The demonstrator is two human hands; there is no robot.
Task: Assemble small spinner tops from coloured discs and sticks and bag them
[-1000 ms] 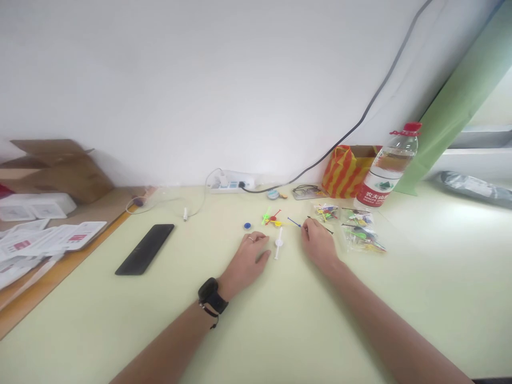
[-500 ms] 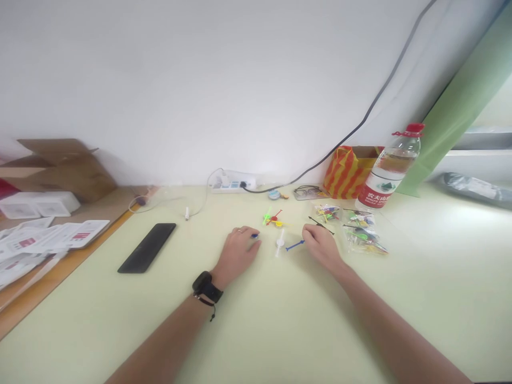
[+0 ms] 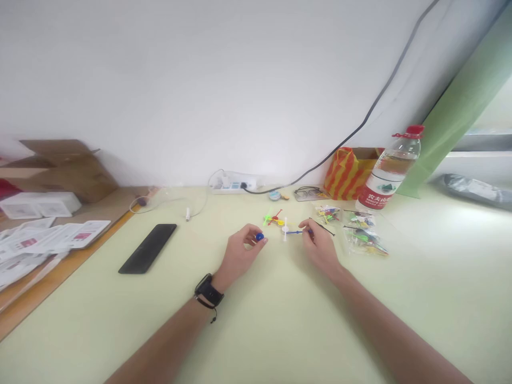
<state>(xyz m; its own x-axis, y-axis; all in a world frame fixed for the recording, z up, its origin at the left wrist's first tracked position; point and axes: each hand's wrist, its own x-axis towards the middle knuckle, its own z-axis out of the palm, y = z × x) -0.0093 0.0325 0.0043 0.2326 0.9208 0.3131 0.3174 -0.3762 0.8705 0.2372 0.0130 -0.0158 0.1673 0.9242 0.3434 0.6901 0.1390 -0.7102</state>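
Note:
Between thumb and fingers, my left hand [image 3: 242,248] pinches a small round blue piece [image 3: 260,236] just above the pale green table [image 3: 256,320]. My right hand [image 3: 319,246] is closed around one end of a thin blue stick [image 3: 295,232]. The stick's other end reaches a white piece [image 3: 285,229] with a round middle, between my two hands. Behind that lie a green piece [image 3: 266,219], a red piece [image 3: 276,217] and a yellow piece [image 3: 280,223]. A black stick [image 3: 328,230] lies beside my right hand, partly hidden by it.
Bags of small coloured parts [image 3: 366,239] are at the right, near a water bottle [image 3: 384,176] and a striped bag [image 3: 347,172]. A black phone-like slab [image 3: 148,248] lies at the left. A power strip [image 3: 232,184] stands by the wall.
My left hand has turned, showing more of the round blue piece. The white piece and the blue stick have moved up, away from me, and now meet. My right hand's fingers have shifted.

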